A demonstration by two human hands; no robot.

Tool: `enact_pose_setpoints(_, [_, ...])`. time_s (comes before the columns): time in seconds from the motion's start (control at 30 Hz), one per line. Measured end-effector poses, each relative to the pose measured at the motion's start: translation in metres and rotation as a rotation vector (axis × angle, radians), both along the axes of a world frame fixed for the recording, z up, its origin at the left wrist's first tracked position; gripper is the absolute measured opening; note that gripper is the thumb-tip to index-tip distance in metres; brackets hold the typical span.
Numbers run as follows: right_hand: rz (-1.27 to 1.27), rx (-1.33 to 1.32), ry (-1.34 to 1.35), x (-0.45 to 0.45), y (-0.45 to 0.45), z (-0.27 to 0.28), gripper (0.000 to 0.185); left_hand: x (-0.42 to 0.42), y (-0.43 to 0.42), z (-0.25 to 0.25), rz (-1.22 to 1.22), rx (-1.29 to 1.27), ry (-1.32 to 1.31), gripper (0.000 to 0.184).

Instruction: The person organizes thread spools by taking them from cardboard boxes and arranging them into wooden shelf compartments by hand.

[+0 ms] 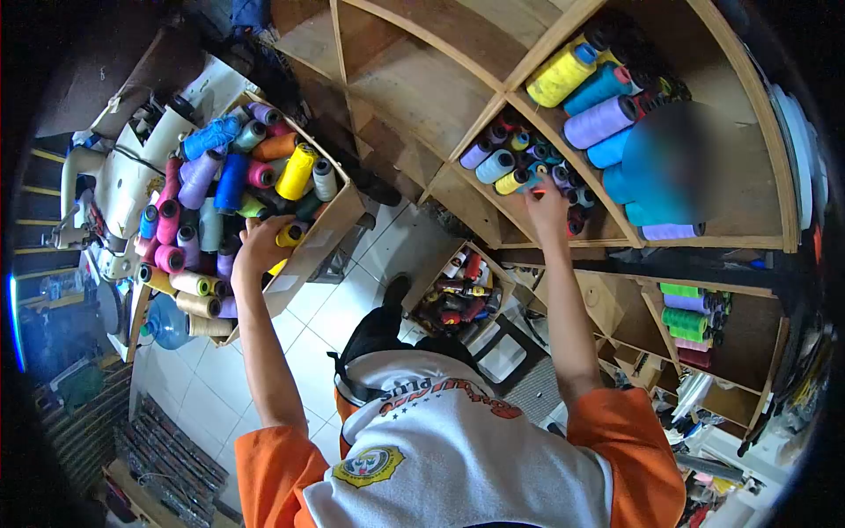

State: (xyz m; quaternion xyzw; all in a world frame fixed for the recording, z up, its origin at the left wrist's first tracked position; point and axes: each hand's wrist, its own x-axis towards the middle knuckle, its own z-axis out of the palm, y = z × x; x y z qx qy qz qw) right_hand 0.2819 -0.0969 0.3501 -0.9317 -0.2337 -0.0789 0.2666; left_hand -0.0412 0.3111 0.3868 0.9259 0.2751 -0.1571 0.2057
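My left hand point(257, 246) is at the near side of a cardboard box point(319, 246) packed with thread spools. Its fingers curl over a yellow thread spool point(290, 234), partly hidden by the hand. A brighter yellow spool point(297, 172), a blue spool point(231, 183) and a purple spool point(201, 176) lie close by. My right hand point(547, 204) reaches into a wooden shelf compartment of smaller spools, fingers pinched around a small thread spool point(538, 188) with red-orange at its end. Beside it are a yellow spool point(510, 182) and a pale blue spool point(495, 165).
Larger spools, including a yellow cone point(562, 75), fill the compartment above right of my right hand. A white sewing machine point(123, 189) stands left of the box. Below, on the tiled floor point(304, 339) side, sits another spool box point(458, 295). Green spools point(685, 319) occupy a lower shelf.
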Motion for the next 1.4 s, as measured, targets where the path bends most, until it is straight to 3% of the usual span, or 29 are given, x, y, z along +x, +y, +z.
enact_pose_setpoints(0.03, [0.028, 0.045, -0.022, -0.013, 0.002, 0.008, 0.04, -0.001, 0.003, 0.002, 0.008, -0.025, -0.043, 0.064])
enact_pose_setpoints(0.1, [-0.051, 0.017, 0.179, -0.041, 0.005, 0.014, 0.036, -0.005, 0.01, 0.007, 0.023, -0.072, -0.126, 0.065])
enact_pose_setpoints(0.17, [0.001, 0.084, 0.281, -0.067, 0.003, 0.004, 0.033, -0.024, 0.022, 0.0, 0.105, -0.198, -0.375, 0.066])
enact_pose_setpoints(0.23, [0.119, 0.105, 0.462, -0.106, 0.02, 0.034, 0.035, -0.036, 0.021, 0.016, 0.269, -0.4, -0.572, 0.066])
enact_pose_setpoints(0.33, [0.279, 0.262, 0.717, -0.149, 0.042, 0.048, 0.039, -0.039, -0.014, 0.042, 0.432, -0.726, -1.085, 0.063])
enact_pose_setpoints(0.37, [0.342, 0.298, 0.778, -0.161, 0.051, 0.052, 0.04, -0.042, -0.023, 0.045, 0.506, -0.818, -1.111, 0.061])
enact_pose_setpoints(0.43, [0.425, 0.328, 0.759, -0.177, 0.075, 0.072, 0.041, -0.036, -0.036, 0.041, 0.475, -0.663, -1.069, 0.064])
enact_pose_setpoints(0.57, [0.545, 0.324, 0.614, -0.183, 0.097, 0.129, 0.055, 0.009, -0.098, 0.047, 0.239, -0.989, -0.996, 0.09])
enact_pose_setpoints(0.63, [0.551, 0.279, 0.594, -0.183, 0.1, 0.147, 0.063, 0.03, -0.129, 0.058, -0.001, -0.731, -0.846, 0.102])
enact_pose_setpoints(0.67, [0.624, 0.272, 0.434, -0.182, 0.097, 0.137, 0.067, 0.039, -0.145, 0.066, -0.036, -0.736, -0.787, 0.104])
enact_pose_setpoints(0.7, [0.651, 0.061, 0.427, -0.178, 0.094, 0.147, 0.06, 0.046, -0.161, 0.071, -0.072, -0.739, -0.727, 0.106])
enact_pose_setpoints(0.73, [0.586, 0.037, 0.442, -0.176, 0.087, 0.143, 0.057, 0.053, -0.174, 0.067, -0.11, -0.69, -0.757, 0.111])
enact_pose_setpoints(0.83, [0.388, -0.099, 0.476, -0.165, 0.066, 0.129, 0.054, 0.067, -0.196, 0.055, -0.08, -0.78, -0.67, 0.111])
enact_pose_setpoints(0.93, [0.22, -0.159, 0.385, -0.138, 0.032, 0.087, 0.054, 0.071, -0.197, 0.033, -0.157, -0.447, -0.758, 0.111])
enact_pose_setpoints(1.03, [0.081, -0.232, 0.409, -0.089, 0.014, 0.081, 0.052, 0.065, -0.161, 0.015, -0.009, -0.397, -0.907, 0.11])
enact_pose_setpoints(1.1, [0.07, -0.147, 0.332, -0.05, -0.006, 0.041, 0.049, 0.048, -0.125, 0.008, 0.137, -0.232, -0.909, 0.101])
enact_pose_setpoints(1.17, [0.085, -0.317, 0.21, -0.009, -0.02, 0.002, 0.05, 0.029, -0.088, 0.014, 0.419, -0.269, -0.827, 0.087])
enact_pose_setpoints(1.23, [0.052, -0.355, 0.242, 0.009, -0.021, -0.002, 0.051, 0.009, -0.058, 0.016, 0.495, -0.157, -0.835, 0.073])
enact_pose_setpoints(1.33, [0.052, -0.419, 0.26, 0.024, -0.02, -0.011, 0.054, -0.027, -0.017, -0.011, 0.329, 0.149, -0.611, 0.059])
enact_pose_setpoints(1.4, [0.067, -0.434, 0.258, 0.027, -0.018, -0.017, 0.057, -0.044, -0.006, -0.023, 0.238, 0.182, -0.482, 0.056])
